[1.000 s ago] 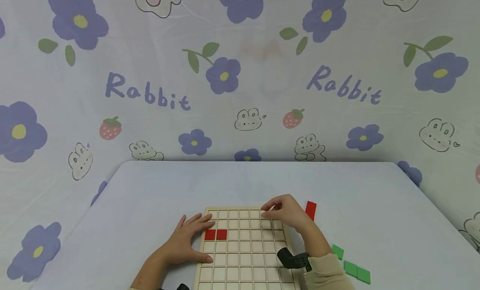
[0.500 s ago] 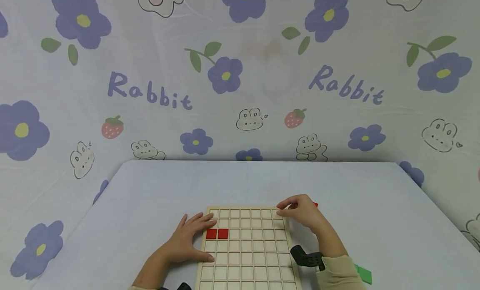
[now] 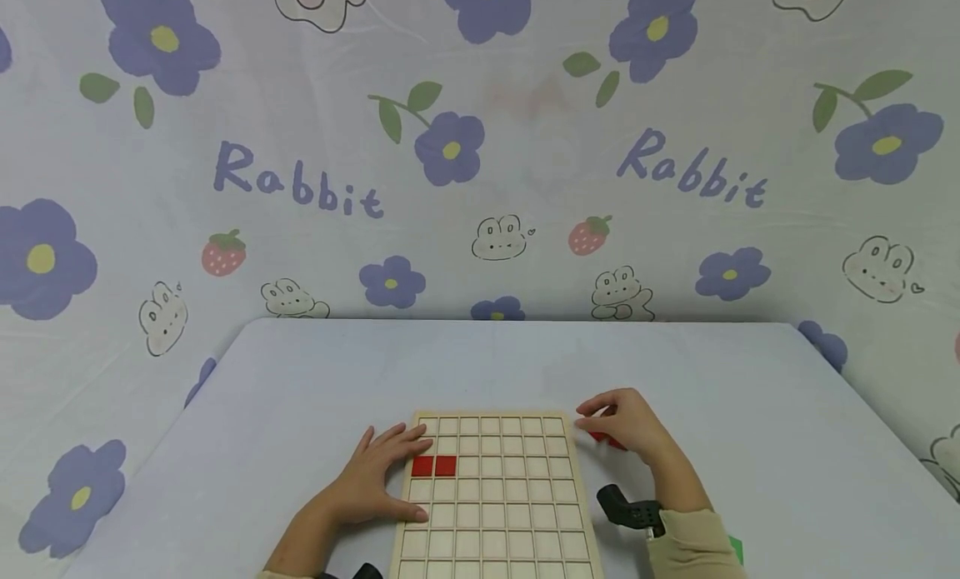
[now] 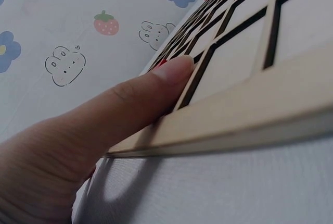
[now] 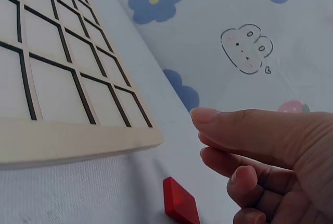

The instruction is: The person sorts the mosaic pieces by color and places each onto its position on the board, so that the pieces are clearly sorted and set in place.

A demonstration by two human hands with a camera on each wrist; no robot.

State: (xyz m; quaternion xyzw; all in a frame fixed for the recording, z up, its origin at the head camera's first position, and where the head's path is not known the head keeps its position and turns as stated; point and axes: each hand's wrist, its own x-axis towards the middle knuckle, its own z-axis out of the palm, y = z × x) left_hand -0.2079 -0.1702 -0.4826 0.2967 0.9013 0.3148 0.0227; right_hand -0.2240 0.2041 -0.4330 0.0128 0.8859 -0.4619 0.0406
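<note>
Reading "Rabbit" twice, a floral backdrop cloth (image 3: 540,291) rises behind the white counter (image 3: 360,371), where a wooden grid board (image 3: 491,517) seats two red square tiles (image 3: 423,466) side by side; the left hand (image 3: 367,479) spreads over its left edge, while the right hand (image 3: 626,421), grip released, hovers by another red piece (image 5: 181,203) beside the board

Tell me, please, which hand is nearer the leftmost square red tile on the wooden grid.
Left: the left hand is beside the tile; the right hand is right of the grid.
</note>
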